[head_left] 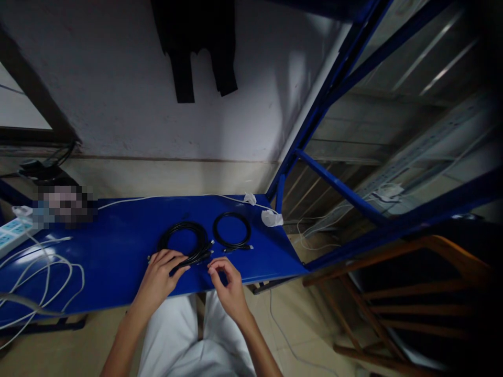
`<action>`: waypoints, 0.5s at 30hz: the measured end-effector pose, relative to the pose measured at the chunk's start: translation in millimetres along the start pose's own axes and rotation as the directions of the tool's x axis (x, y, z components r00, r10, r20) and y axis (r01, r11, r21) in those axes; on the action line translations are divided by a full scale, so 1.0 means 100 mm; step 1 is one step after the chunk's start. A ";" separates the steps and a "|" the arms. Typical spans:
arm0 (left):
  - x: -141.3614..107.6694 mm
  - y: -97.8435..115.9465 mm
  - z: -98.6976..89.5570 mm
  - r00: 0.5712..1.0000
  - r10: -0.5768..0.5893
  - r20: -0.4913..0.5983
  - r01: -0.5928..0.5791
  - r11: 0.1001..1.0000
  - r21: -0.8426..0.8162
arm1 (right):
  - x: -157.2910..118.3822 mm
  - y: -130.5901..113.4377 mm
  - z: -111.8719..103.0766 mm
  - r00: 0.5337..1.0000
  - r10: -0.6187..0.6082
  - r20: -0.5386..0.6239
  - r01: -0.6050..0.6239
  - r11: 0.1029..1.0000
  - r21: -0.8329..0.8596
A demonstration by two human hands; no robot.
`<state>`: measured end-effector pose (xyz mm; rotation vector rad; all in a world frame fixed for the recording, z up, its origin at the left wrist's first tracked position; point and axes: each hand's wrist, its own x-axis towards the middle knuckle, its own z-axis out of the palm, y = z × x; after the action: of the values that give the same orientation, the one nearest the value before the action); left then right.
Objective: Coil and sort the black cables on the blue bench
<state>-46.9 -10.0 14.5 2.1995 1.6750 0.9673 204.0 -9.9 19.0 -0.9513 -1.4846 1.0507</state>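
Note:
A bundle of coiled black cable (184,226) lies on the blue table (129,225), its connector ends pointing right. My left hand (165,268) is closed round the bundle's near left side, thumb and fingers on the cable. Just right of those connectors, my right hand (225,276) has its thumb and index fingertips pressed together; whatever is between them, if anything, is too small to make out. A single black cable coil (232,230) rests flat beyond my right hand, its plugs toward the near side, touched by neither hand.
Loose white cables (49,272) and a power strip (15,234) occupy the table's left side. White wrapped lumps (272,218) on a thin white cable sit at the far right corner. A blue metal frame (338,188) and a wooden chair (416,309) stand to the right.

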 end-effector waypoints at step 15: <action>0.16 0.02 -0.18 0.987 -0.089 0.131 0.109 0.982 -0.154 | 0.12 0.03 0.13 0.998 0.029 0.056 -0.032 0.998 0.050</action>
<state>-54.2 0.1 35.3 2.0086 1.5768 0.8878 189.6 0.5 18.2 -0.9183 -1.4856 1.1391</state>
